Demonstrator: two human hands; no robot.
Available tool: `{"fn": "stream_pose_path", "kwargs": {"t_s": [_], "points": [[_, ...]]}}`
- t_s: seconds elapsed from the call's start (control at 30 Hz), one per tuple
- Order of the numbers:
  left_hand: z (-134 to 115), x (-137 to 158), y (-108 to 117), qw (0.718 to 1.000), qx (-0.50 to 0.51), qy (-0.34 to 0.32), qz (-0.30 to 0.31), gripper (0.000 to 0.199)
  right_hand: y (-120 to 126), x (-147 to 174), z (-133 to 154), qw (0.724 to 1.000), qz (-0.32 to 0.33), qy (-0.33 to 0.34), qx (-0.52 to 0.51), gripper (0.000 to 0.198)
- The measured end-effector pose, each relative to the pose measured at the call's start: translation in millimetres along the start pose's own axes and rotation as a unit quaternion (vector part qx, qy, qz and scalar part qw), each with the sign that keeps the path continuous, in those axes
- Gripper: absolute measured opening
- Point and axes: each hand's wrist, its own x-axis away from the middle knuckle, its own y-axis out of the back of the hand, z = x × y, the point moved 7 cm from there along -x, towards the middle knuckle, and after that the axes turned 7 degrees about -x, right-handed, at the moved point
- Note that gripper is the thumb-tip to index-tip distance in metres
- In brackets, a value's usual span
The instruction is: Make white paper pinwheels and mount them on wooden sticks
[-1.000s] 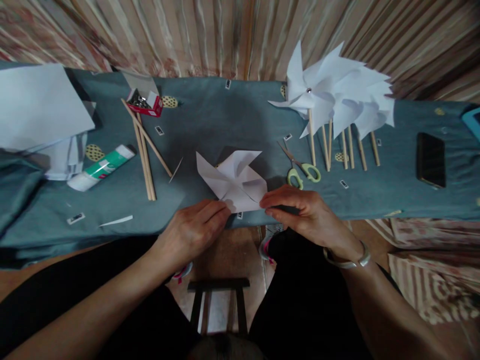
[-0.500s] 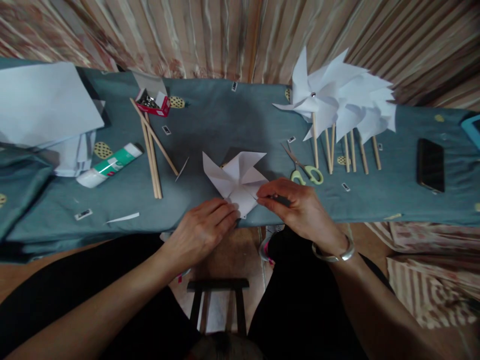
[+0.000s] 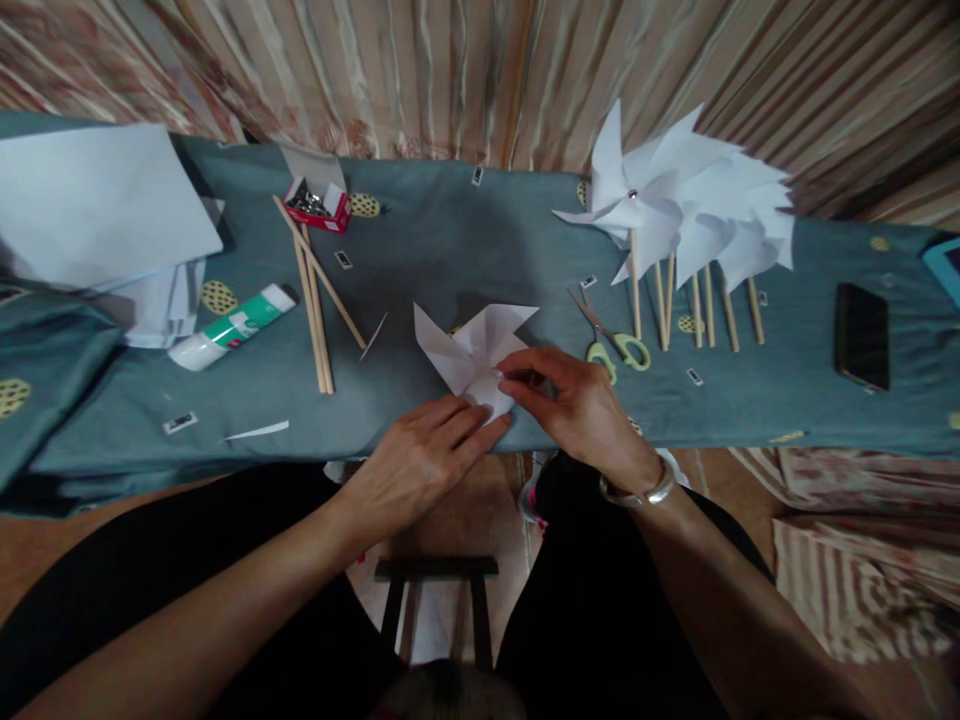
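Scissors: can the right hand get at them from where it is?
Probably yes. The scissors lie flat on the cloth just beyond the right hand, nothing between them. But its fingers are pinching the paper, so it must let go first.

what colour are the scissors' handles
Light green, on the scissors lying beside the right hand; seen in the head view.

Our left hand (image 3: pixel 420 455) lies flat with fingers stretched out. Our right hand (image 3: pixel 574 400) bends, fingertips (image 3: pixel 508 368) pinched together.
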Motion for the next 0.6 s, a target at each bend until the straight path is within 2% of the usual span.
{"fn": "stream_pose_path", "kwargs": {"t_s": [0.17,0.6], "points": [[-0.7,-0.1,-2.0,1.000,-0.017,-0.003,-0.016,0.023,-1.4,-2.9,1.1,1.000,-0.005,0.008,0.005,0.016],[-1.7,-1.2,-1.1,1.000,-0.014,0.009,-0.019,0.023,-15.4,-3.4,10.0,0.984,0.008,0.065,0.164,0.021]]}}
